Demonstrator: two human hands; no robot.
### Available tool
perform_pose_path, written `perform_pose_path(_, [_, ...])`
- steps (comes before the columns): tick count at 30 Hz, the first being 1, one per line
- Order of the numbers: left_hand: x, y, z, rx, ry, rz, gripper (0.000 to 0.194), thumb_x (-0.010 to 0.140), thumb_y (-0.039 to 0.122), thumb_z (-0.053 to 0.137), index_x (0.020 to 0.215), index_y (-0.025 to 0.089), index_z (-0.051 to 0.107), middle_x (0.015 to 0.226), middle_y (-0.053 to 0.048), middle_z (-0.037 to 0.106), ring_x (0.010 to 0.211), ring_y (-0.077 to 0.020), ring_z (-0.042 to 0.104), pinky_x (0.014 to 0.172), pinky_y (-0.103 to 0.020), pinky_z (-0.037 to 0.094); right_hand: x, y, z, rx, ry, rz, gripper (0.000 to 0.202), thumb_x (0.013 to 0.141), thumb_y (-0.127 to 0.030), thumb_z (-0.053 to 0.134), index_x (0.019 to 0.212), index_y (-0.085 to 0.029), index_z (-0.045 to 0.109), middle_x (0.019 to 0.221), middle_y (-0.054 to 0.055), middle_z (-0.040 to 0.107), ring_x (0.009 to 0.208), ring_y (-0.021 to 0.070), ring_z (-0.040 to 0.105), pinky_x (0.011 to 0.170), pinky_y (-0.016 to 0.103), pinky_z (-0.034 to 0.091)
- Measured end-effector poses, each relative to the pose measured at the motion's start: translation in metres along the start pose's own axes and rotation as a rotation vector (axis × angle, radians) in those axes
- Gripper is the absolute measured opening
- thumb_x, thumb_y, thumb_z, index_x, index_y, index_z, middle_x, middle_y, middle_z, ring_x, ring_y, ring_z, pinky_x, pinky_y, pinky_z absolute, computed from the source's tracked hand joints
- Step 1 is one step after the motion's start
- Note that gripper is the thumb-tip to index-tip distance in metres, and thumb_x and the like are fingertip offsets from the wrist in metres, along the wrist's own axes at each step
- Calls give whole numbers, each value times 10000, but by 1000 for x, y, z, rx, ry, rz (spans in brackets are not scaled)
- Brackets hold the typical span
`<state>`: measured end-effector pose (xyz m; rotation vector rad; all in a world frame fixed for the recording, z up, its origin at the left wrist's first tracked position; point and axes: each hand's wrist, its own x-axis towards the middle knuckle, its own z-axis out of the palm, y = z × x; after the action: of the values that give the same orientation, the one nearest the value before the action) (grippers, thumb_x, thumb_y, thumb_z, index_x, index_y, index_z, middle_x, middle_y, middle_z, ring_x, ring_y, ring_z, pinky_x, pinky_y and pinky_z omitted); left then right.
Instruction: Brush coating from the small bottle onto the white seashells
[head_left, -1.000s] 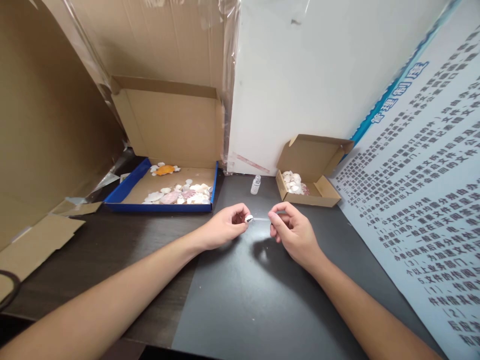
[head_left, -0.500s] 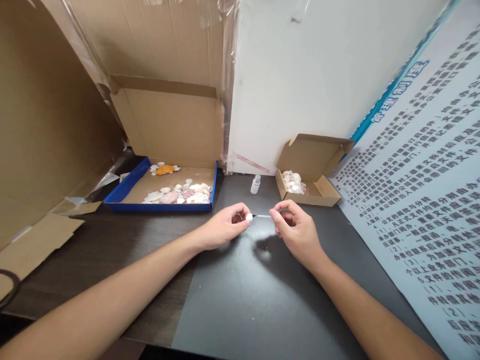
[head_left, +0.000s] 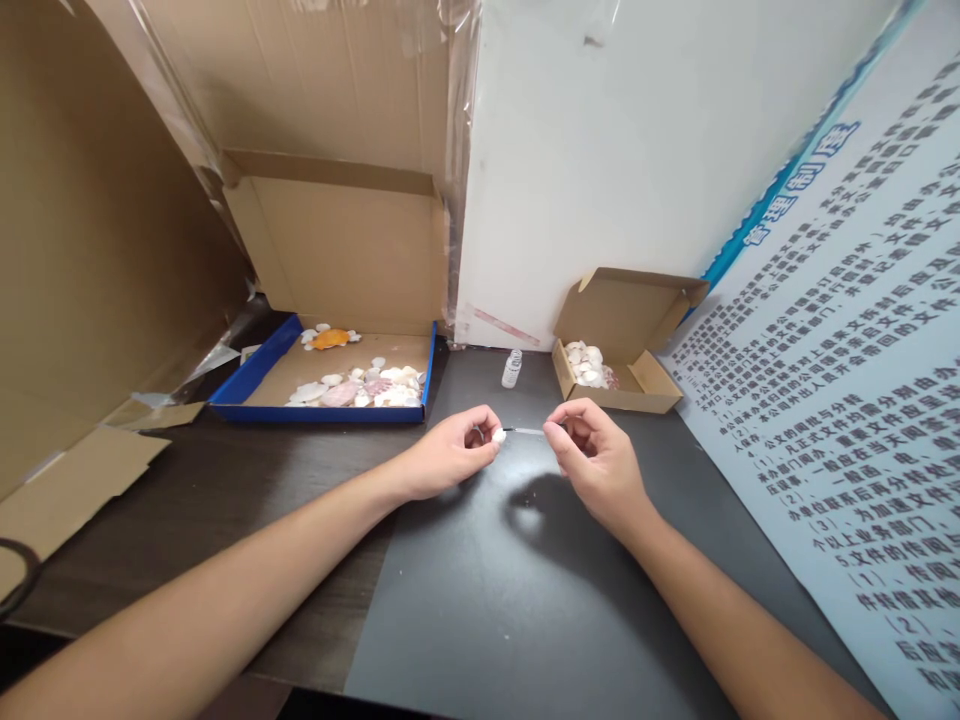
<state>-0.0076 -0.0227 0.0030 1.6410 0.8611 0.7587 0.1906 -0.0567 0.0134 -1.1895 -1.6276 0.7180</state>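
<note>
On the left side of the table point(head_left: 450, 620) sat an open blue box point(head_left: 322, 413) with an orange thing point(head_left: 330, 340) and lots of seashells point(head_left: 341, 391) inside. Next, the left hand point(head_left: 450, 455) had its grip pinched on 1 small white shell point(head_left: 499, 437), held up over the table. The dark tip of 1 thin stick point(head_left: 529, 431) was right by it, but I could not tell if they touched. A little bottle point(head_left: 511, 370) stood behind the stick. The right hand point(head_left: 596, 455) had its grip pinched on the stick's other end. Behind that hand was an open brown box point(head_left: 622, 398) with more shells point(head_left: 587, 366).
</note>
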Motion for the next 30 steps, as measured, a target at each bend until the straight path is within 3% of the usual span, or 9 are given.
perform_pose_path(15, [0,-2,0,4,0,-8,160,830,333,572,820,201,482,617,75,400,546,-93,358,517,-223,298,1,1,0,-34,-6,-33,99,839,-276,602,847,-220,520,599,-60,443,513,112,417,512,250,365])
perform_pose_path(21, [0,-1,-1,-4,1,-12,152,831,322,570,826,198,482,624,74,403,555,-93,366,516,-221,304,0,2,0,51,-57,-17,106,858,-304,584,880,-220,523,604,-64,438,497,112,431,505,252,370])
perform_pose_path(26, [0,0,-1,-10,6,-17,174,835,346,570,814,197,483,635,71,407,561,-92,371,519,-221,312,0,2,0,-2,-12,-18,97,851,-277,592,855,-219,514,612,-61,433,519,111,404,508,249,346])
perform_pose_path(30, [0,1,-1,-19,-3,-29,176,822,346,575,820,194,486,640,68,416,570,-96,381,519,-221,312,-1,3,1,79,-74,-22,102,874,-303,568,885,-217,514,608,-65,421,503,110,417,505,249,361])
